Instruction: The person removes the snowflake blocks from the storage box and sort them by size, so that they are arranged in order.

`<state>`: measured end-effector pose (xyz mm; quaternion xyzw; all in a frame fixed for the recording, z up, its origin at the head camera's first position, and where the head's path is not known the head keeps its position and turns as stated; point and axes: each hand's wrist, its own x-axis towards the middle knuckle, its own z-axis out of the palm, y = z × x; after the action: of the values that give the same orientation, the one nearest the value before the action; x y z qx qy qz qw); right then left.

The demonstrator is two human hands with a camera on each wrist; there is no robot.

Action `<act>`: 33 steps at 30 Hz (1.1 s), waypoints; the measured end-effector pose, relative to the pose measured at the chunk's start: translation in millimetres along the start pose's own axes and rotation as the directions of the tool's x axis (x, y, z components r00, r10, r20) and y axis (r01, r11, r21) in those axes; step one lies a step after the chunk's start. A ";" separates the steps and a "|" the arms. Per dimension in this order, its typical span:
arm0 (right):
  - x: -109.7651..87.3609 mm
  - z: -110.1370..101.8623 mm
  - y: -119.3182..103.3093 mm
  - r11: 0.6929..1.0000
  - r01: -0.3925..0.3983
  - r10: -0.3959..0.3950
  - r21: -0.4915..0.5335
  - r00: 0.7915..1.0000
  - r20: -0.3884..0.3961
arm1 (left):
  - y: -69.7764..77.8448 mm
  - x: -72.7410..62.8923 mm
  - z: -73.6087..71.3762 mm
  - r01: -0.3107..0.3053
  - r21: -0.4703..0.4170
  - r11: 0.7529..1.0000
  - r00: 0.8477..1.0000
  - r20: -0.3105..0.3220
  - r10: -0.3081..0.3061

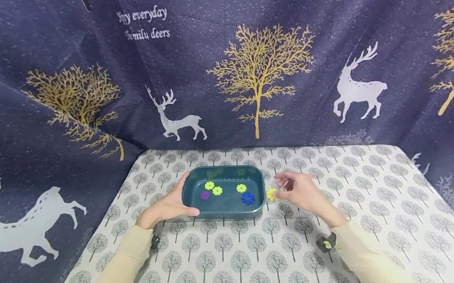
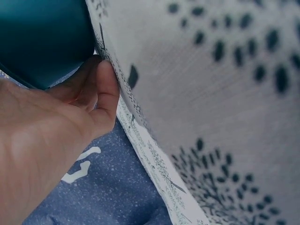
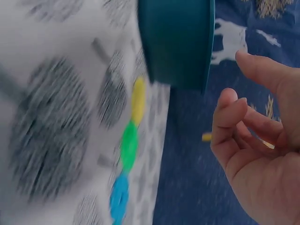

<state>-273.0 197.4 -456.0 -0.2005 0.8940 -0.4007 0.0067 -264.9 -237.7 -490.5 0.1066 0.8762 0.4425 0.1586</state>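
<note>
From here, the left hand [image 1: 168, 206] grips the teal tub [image 1: 224, 214], lower centre. The right hand [image 1: 303, 192], fingers apart, hovers near the yellow disc [image 1: 270, 194] on the surface [image 1: 237, 247], right of the tub. Apparent step: pickup; next move calls for pinching the disc.

We see a dark teal, round-cornered rectangular plastic tray [image 1: 224, 214] standing upright, gripped at eight o'clock by the fingers of the left hand [image 1: 167, 205]. Inside, two yellow-green flower-shaped discs [image 1: 217, 190] lie side by side towards nine, a purple disc [image 1: 204, 196] at eight, another yellow-green disc [image 1: 240, 188] at two, a larger blue disc [image 1: 248, 198] towards four. Just outside, at three, we find a yellow disc [image 1: 270, 194] near the right hand [image 1: 305, 193]; green [image 3: 129, 147] and light-blue pieces [image 3: 119, 199] continue its row.
</note>
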 end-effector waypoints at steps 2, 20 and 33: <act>6.2 7.7 -9.1 1.000 0.014 -0.014 0.011 1.000 0.019 | -0.9 0.3 -0.7 0.002 0.005 1.000 1.000 0.000 -0.002; 60.5 56.2 -67.1 0.951 0.073 0.031 -0.301 0.945 0.327 | -1.4 0.9 -1.2 -0.015 0.018 1.000 1.000 0.000 0.015; 62.2 79.6 -71.7 0.869 0.084 0.116 -0.488 0.924 0.366 | -0.8 0.4 -1.2 -0.007 0.006 1.000 1.000 -0.003 0.008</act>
<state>-291.2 75.0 -449.2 -0.2623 0.9493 -0.1112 0.1330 -265.7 -238.9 -490.5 0.1098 0.8773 0.4406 0.1553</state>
